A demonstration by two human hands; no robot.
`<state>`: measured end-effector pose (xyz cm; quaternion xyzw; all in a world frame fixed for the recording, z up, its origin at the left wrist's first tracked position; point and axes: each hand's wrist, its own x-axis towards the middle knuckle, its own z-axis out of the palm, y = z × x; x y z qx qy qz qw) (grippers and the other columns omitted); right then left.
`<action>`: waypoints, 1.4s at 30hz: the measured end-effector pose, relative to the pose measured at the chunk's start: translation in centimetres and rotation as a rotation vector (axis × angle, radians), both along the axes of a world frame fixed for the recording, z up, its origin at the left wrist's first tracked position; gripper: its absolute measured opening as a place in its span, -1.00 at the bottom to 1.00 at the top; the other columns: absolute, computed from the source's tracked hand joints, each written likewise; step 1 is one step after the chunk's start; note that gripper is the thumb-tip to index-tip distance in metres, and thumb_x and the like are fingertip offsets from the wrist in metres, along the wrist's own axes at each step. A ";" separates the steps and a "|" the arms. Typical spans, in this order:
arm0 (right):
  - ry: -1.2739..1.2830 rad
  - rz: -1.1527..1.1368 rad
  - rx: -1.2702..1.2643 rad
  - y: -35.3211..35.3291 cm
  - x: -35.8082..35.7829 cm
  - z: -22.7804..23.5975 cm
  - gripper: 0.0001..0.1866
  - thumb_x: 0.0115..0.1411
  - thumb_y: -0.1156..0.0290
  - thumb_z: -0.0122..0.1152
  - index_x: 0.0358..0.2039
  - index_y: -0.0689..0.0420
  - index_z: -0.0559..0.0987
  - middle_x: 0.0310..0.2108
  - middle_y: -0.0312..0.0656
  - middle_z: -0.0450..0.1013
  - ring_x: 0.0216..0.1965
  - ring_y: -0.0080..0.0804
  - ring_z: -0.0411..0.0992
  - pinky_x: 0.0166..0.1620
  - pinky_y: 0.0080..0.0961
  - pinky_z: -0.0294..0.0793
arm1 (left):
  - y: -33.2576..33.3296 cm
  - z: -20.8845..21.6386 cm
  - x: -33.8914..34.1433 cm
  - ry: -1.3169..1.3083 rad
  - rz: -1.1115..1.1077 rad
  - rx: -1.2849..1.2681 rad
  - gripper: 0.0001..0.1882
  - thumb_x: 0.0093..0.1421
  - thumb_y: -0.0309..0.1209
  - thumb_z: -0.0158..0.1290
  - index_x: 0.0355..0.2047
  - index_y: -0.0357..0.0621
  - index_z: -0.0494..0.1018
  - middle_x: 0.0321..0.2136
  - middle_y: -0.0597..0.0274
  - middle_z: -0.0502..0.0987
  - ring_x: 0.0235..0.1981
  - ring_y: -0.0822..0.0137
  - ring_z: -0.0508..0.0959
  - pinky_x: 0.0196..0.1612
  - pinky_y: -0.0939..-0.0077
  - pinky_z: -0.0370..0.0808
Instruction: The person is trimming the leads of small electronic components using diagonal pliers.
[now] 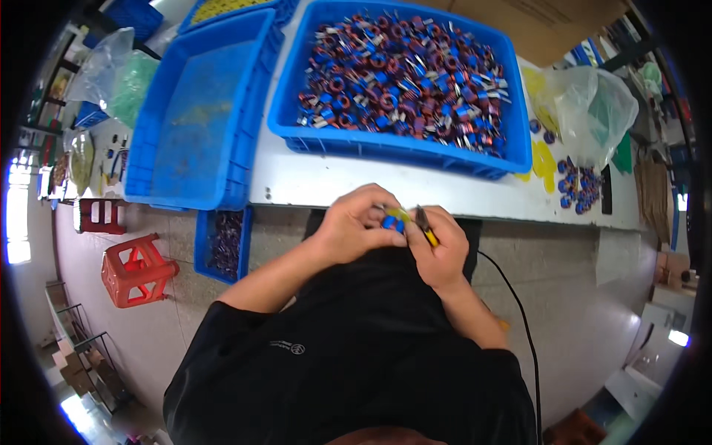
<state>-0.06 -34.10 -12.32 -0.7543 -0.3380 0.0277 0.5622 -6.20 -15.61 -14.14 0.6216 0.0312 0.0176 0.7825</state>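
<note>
My left hand (354, 226) pinches a small blue coil (394, 223) between thumb and fingers, just off the table's front edge and above my lap. A yellow-green piece (399, 213) lies against the coil; its exact kind is too small to tell. Close beside it, my right hand (443, 248) is closed around a hand tool (430, 235) with a yellow and black handle and a dark metal tip. The tip points toward the coil, and I cannot tell whether they touch. My fingers hide part of both things.
A large blue bin (404, 153) full of copper-and-blue coils stands ahead on the white table (297, 178). Left of it is an empty blue bin (196, 111). Loose coils (578, 184), yellow pieces (544, 165) and plastic bags (593, 111) lie right. A red stool (139, 271) stands left.
</note>
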 end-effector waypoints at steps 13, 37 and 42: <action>0.134 -0.078 0.083 0.6 -1.5 1.1 -0.83 0.14 0.67 0.26 -0.22 0.36 0.62 -0.28 -0.08 0.55 -0.37 -0.34 0.45 -0.28 -0.53 0.44 | -0.4 -0.9 -0.6 -0.150 -0.050 -0.087 -0.51 0.03 -0.74 0.35 -0.05 -0.25 0.44 -0.10 0.11 0.47 -0.25 0.37 0.58 -0.06 0.51 0.60; -0.090 -0.032 -0.263 -3.0 0.6 2.7 -0.73 0.18 0.55 0.25 -0.08 0.32 0.62 -0.25 -0.08 0.51 -0.26 -0.13 0.49 -0.16 -0.39 0.49 | -0.9 2.0 0.8 -0.461 0.349 0.765 -0.58 0.01 -0.65 0.39 -0.10 -0.20 0.55 -0.23 0.20 0.47 -0.33 0.37 0.49 -0.27 0.57 0.52; -0.061 0.048 -0.373 -3.7 1.7 3.0 -0.72 0.22 0.46 0.24 -0.08 0.29 0.64 -0.25 -0.04 0.53 -0.25 -0.09 0.50 -0.14 -0.32 0.50 | -0.8 2.0 0.9 -0.525 0.303 0.955 -0.63 -0.03 -0.58 0.44 -0.18 -0.18 0.61 -0.23 0.20 0.47 -0.36 0.36 0.47 -0.35 0.57 0.47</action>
